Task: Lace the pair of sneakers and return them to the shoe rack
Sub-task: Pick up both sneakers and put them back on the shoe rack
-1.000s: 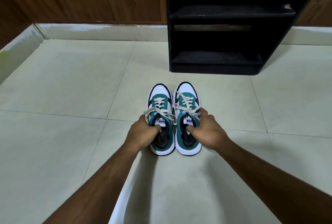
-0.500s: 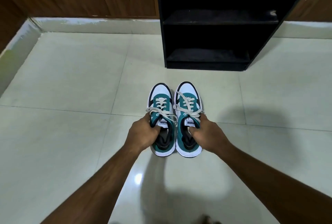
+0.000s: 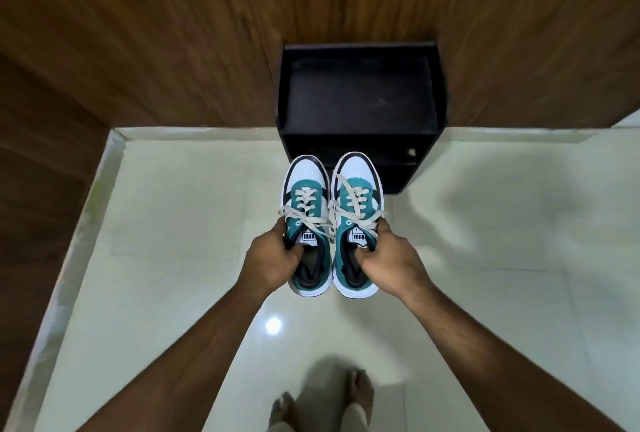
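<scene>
Two teal, white and black sneakers with cream laces hang side by side in the air above the floor, toes pointing away from me. My left hand grips the collar of the left sneaker. The right sneaker is held the same way by my right hand, fingers inside the opening. Both are laced with loose bows. A black shoe rack stands against the wall just beyond the toes, seen from above, its top shelf bare.
Dark wood panelling forms the back wall and the left side. The pale glossy tile floor spreads all around. My bare feet stand at the bottom centre, behind the shoes.
Both sneakers have come up off the floor in my hands. My view has risen from low to standing, so the rack now shows from above and my feet appear.
</scene>
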